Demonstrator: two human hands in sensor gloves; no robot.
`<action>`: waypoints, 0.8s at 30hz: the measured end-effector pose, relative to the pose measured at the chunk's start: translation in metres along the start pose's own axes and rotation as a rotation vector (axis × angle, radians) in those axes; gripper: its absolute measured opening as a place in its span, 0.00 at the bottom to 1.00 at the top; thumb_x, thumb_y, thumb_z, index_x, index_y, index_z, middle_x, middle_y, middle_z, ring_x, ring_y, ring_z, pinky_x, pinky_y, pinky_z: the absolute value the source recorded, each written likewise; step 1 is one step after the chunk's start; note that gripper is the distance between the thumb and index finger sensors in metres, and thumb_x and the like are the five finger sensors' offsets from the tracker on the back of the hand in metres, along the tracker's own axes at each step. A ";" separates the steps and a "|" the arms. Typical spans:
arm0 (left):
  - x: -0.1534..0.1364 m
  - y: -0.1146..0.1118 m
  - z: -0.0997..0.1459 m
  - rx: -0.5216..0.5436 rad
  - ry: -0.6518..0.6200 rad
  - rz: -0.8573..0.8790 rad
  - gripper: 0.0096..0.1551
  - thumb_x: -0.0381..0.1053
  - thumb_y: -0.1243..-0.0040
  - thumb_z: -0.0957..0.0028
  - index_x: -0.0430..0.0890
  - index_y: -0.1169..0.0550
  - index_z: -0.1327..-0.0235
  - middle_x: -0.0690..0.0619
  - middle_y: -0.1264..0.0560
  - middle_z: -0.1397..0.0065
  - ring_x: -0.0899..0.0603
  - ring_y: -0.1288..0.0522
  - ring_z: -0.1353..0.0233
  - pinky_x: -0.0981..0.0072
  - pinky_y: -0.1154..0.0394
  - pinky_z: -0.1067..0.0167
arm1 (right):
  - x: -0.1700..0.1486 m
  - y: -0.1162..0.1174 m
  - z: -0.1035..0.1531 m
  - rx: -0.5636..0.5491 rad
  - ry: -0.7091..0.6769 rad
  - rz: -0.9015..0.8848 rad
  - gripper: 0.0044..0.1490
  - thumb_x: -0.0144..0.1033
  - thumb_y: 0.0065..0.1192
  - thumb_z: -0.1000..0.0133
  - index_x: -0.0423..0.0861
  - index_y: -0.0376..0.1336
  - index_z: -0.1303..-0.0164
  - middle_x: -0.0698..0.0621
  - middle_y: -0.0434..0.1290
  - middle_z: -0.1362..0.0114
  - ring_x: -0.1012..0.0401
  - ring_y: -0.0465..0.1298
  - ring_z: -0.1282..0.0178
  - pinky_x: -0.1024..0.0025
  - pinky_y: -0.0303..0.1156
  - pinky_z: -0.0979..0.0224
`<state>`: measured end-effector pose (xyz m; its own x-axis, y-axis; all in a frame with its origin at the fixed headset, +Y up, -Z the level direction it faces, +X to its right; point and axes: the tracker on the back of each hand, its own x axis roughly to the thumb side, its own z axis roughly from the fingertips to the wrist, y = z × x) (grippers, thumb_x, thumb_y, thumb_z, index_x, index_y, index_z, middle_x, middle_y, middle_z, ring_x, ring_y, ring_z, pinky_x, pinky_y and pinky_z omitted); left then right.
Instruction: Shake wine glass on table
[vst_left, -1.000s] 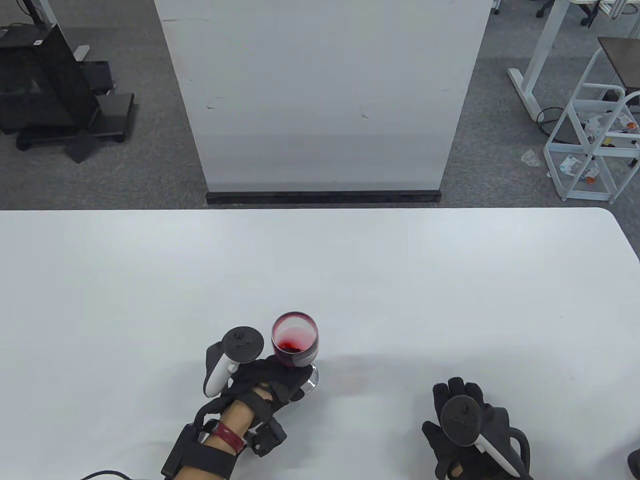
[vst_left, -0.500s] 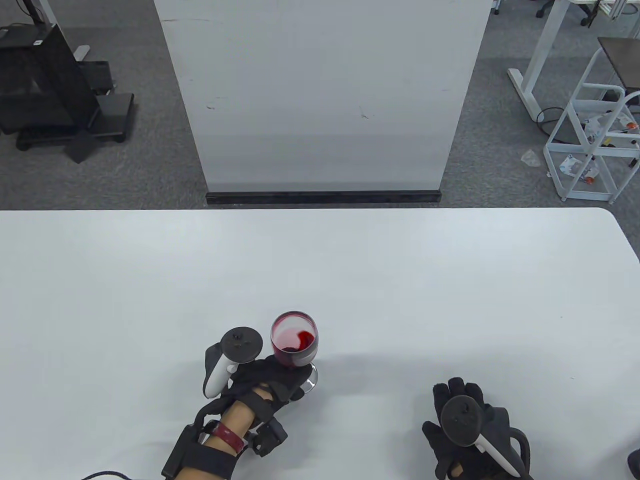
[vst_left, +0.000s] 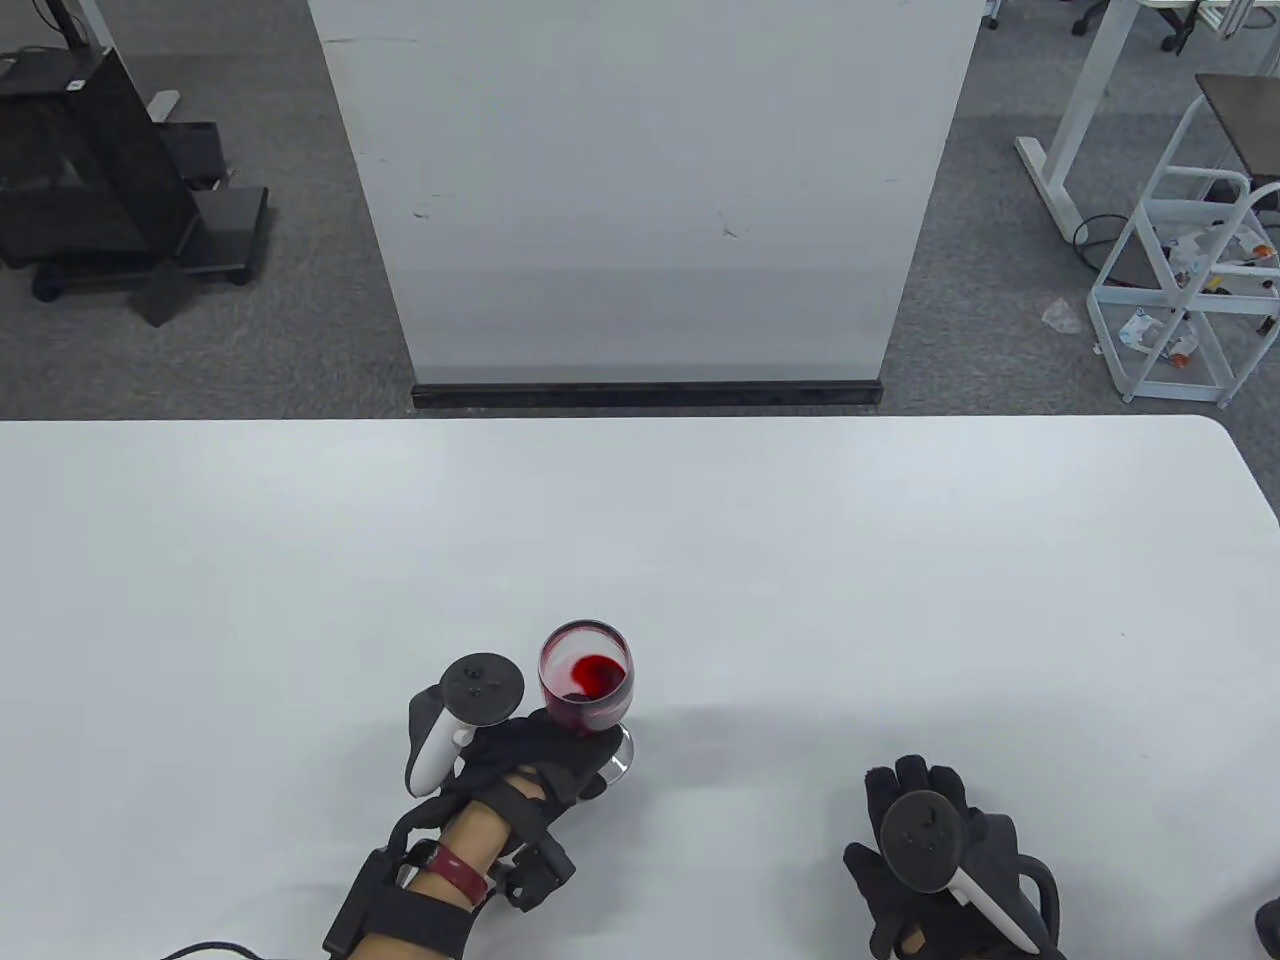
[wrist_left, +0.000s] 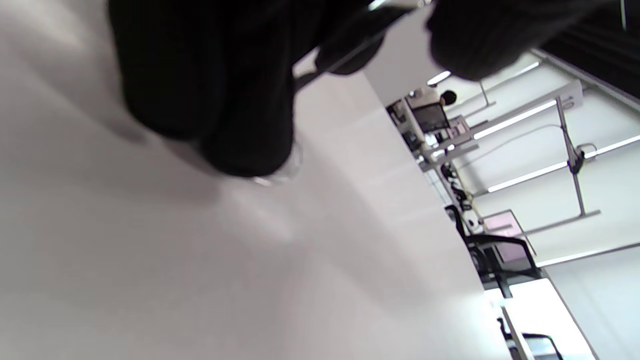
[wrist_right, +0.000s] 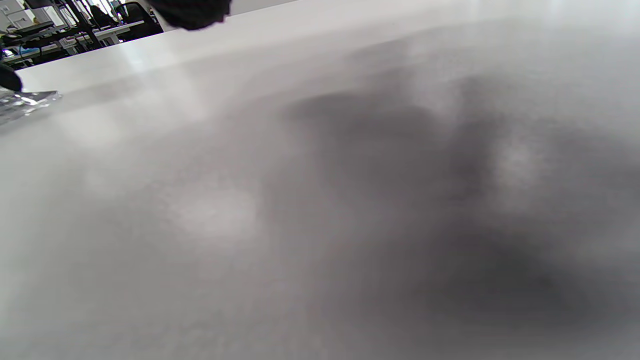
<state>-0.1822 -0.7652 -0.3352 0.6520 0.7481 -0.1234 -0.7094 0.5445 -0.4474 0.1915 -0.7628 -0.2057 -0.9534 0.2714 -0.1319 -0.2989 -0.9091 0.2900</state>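
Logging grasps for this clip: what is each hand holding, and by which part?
The left hand holds the wine glass low down, around the stem just above the foot. The right hand holds nothing; it rests on the table.

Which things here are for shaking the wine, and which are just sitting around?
For the job:
- wine glass holding red wine
- left hand, gripping it low, at the stem
- table

Just around:
- right hand, resting on the table
- white board
- white cart
- black stand

One wine glass (vst_left: 587, 680) is standing on one white desk (vst_left: 800, 560). Two gloved hands are showing, the left (vst_left: 530, 765) and the right (vst_left: 935, 870), each wearing one tracker
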 end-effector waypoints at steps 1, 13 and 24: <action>0.001 0.000 0.000 -0.018 -0.007 -0.006 0.36 0.61 0.41 0.51 0.51 0.36 0.31 0.44 0.36 0.25 0.42 0.15 0.44 0.59 0.18 0.48 | 0.000 0.000 0.000 -0.004 0.000 0.004 0.49 0.57 0.52 0.44 0.53 0.35 0.21 0.50 0.31 0.15 0.46 0.32 0.16 0.41 0.40 0.18; -0.001 -0.001 -0.001 -0.053 -0.012 0.023 0.37 0.62 0.40 0.50 0.52 0.38 0.30 0.45 0.37 0.24 0.42 0.17 0.42 0.59 0.19 0.46 | 0.000 0.000 0.000 -0.002 0.000 -0.002 0.49 0.57 0.52 0.44 0.53 0.35 0.21 0.50 0.31 0.15 0.46 0.32 0.16 0.41 0.40 0.18; 0.001 -0.002 -0.001 -0.060 -0.022 -0.012 0.37 0.66 0.45 0.50 0.51 0.37 0.31 0.44 0.36 0.25 0.42 0.16 0.43 0.59 0.18 0.48 | 0.001 0.000 0.001 -0.007 -0.003 0.001 0.49 0.57 0.52 0.44 0.53 0.35 0.21 0.50 0.31 0.15 0.46 0.32 0.16 0.41 0.40 0.18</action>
<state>-0.1798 -0.7657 -0.3354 0.6536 0.7504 -0.0987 -0.6840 0.5298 -0.5014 0.1909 -0.7621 -0.2051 -0.9539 0.2709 -0.1289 -0.2973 -0.9117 0.2836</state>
